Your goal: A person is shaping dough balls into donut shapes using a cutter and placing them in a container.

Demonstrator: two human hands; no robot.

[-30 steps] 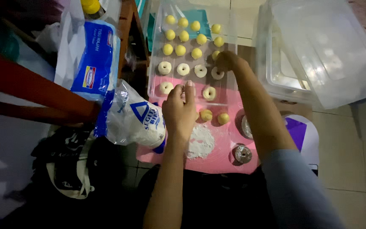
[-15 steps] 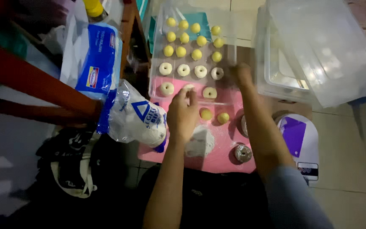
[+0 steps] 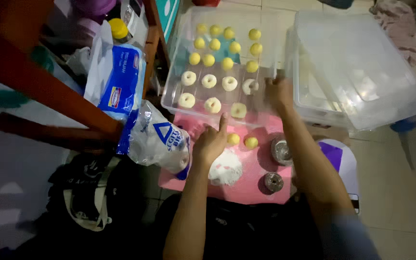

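Two bare hands work over a pink mat [image 3: 253,180] in the head view, the only view there is. The left hand [image 3: 211,142] lies low on the mat with the forearm running straight up from the near edge; its index finger is stretched out and points far, toward the near wall of a clear plastic tray [image 3: 174,89], while the other fingers are curled loosely under and hold nothing. The right hand [image 3: 279,91] reaches farther, arm extended and slightly bent at the wrist, and its fingers are closed over the tray's right rim.

Inside the tray, yellow dough balls [image 3: 227,62] fill the far rows and floured ring-shaped dough pieces [image 3: 209,80] fill the near rows. Two more yellow balls [image 3: 242,140] sit on the mat just right of the left hand, and a heap of white flour [image 3: 226,168] lies just near of them. Two small round metal cutters [image 3: 281,150] stand on the mat's right side. A flour bag [image 3: 157,139] lies left of the mat, and a large clear plastic lid [image 3: 362,67] rests to the right of the tray.
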